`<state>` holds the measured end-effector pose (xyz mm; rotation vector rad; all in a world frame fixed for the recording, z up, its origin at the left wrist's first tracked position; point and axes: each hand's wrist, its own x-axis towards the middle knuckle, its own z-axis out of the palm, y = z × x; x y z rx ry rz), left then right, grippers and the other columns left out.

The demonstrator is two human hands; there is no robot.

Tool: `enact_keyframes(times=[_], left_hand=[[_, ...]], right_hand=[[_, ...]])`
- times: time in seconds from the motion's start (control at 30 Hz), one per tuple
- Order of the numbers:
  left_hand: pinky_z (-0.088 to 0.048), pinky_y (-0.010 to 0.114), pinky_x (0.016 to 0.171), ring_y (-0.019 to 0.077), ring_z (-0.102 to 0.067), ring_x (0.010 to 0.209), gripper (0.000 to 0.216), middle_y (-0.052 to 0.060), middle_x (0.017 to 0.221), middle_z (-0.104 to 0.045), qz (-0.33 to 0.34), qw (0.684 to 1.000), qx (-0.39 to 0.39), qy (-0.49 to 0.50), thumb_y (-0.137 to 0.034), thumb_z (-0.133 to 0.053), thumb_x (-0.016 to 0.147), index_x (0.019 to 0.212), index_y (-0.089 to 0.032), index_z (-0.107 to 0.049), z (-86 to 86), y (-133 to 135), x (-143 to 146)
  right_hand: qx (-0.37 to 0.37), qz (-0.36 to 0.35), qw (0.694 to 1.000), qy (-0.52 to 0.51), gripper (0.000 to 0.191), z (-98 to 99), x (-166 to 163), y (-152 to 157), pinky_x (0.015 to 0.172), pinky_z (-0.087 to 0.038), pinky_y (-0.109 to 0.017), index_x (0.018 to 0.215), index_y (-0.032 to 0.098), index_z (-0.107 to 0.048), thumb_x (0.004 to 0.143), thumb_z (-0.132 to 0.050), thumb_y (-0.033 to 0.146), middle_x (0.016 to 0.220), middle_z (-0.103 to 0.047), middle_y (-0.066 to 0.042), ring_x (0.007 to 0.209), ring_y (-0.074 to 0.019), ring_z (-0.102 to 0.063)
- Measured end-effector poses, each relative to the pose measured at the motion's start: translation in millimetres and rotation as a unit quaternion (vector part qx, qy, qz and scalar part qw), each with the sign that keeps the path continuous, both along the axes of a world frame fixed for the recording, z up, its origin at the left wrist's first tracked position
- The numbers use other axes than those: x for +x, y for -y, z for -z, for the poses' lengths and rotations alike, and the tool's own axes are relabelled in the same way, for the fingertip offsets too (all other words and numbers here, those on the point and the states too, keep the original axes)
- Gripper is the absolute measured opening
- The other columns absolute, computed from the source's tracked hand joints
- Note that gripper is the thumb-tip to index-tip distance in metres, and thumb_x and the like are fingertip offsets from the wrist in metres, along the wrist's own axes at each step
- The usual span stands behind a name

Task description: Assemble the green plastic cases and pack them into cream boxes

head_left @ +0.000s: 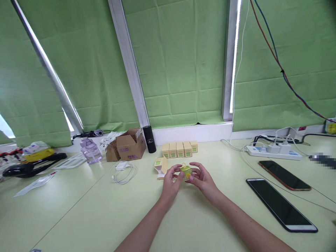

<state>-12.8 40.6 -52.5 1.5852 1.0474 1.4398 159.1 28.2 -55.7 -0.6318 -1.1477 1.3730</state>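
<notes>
Both my hands meet over the middle of the pale green table (86,206). My left hand (171,182) and my right hand (202,179) pinch a small yellow-green object (186,171) between their fingertips, held just above the tabletop. Just left of my left hand lies an open small cream box (160,167), tipped on its side. Behind my hands stands a row of several shut cream boxes with green labels (180,149).
A black cylinder (149,139), brown cardboard boxes (130,145), a clear bottle (90,151) and a white coiled cable (123,172) stand at the back left. Two phones (282,203) (285,175) and a white power strip (274,151) lie to the right.
</notes>
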Motion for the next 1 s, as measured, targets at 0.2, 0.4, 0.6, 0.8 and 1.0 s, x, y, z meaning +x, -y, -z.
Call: enact_keyframes(times=[0.2, 0.4, 0.6, 0.8, 1.0], left_hand=[[-0.047, 0.04, 0.097, 0.0286, -0.06, 0.123, 0.048, 0.011, 0.135, -0.063, 0.012, 0.997, 0.04, -0.067, -0.04, -0.076, 0.086, 0.13, -0.028, -0.062, 0.3, 6.8, 0.0], [-0.047, 0.04, 0.096, 0.0274, -0.061, 0.12, 0.044, 0.009, 0.13, -0.064, -0.012, 0.995, 0.043, -0.093, -0.038, -0.076, 0.085, 0.127, -0.029, -0.065, -1.4, 6.7, 1.5], [-0.047, 0.04, 0.097, 0.0267, -0.062, 0.117, 0.042, 0.009, 0.126, -0.062, -0.036, 0.995, 0.033, -0.088, -0.038, -0.079, 0.083, 0.123, -0.029, -0.068, -8.2, 9.9, 3.5], [-0.047, 0.04, 0.097, 0.0254, -0.061, 0.117, 0.048, 0.008, 0.124, -0.062, -0.035, 0.992, 0.074, -0.093, -0.031, -0.079, 0.083, 0.128, -0.029, -0.063, -4.9, 9.7, 2.9], [-0.045, 0.041, 0.099, 0.0235, -0.063, 0.112, 0.04, 0.006, 0.115, -0.068, -0.011, 0.992, 0.095, -0.087, -0.031, -0.071, 0.091, 0.129, -0.028, -0.059, -5.3, 12.4, 2.4]], right_hand=[[0.001, -0.001, 1.0, -0.024, 0.057, -2.2, 0.4, 1.9, 0.1, -0.055, -0.053, 0.122, 0.032, -0.059, 0.076, -0.088, 0.048, 0.113, -0.072, -0.006, 0.103, -0.0266, -0.072], [0.01, -0.006, 1.0, -0.024, 0.049, -1.2, 0.6, 0.1, 0.098, -0.056, -0.051, 0.115, 0.03, -0.064, 0.076, -0.087, 0.048, 0.11, -0.072, -0.007, 0.103, -0.0267, -0.072], [0.011, -0.016, 0.999, -0.033, 0.047, -4.1, 3.0, -1.0, 0.099, -0.054, -0.049, 0.114, 0.03, -0.065, 0.076, -0.088, 0.046, 0.108, -0.074, -0.006, 0.106, -0.0274, -0.071], [-0.033, -0.05, 0.992, -0.108, 0.051, -11.3, 1.8, 4.9, 0.098, -0.053, -0.049, 0.117, 0.028, -0.067, 0.074, -0.09, 0.04, 0.104, -0.078, -0.008, 0.103, -0.0292, -0.072], [-0.093, -0.072, 0.976, -0.184, 0.046, -7.2, 2.3, 3.4, 0.1, -0.051, -0.051, 0.12, 0.024, -0.067, 0.077, -0.084, 0.03, 0.101, -0.08, -0.01, 0.099, -0.0298, -0.075]])
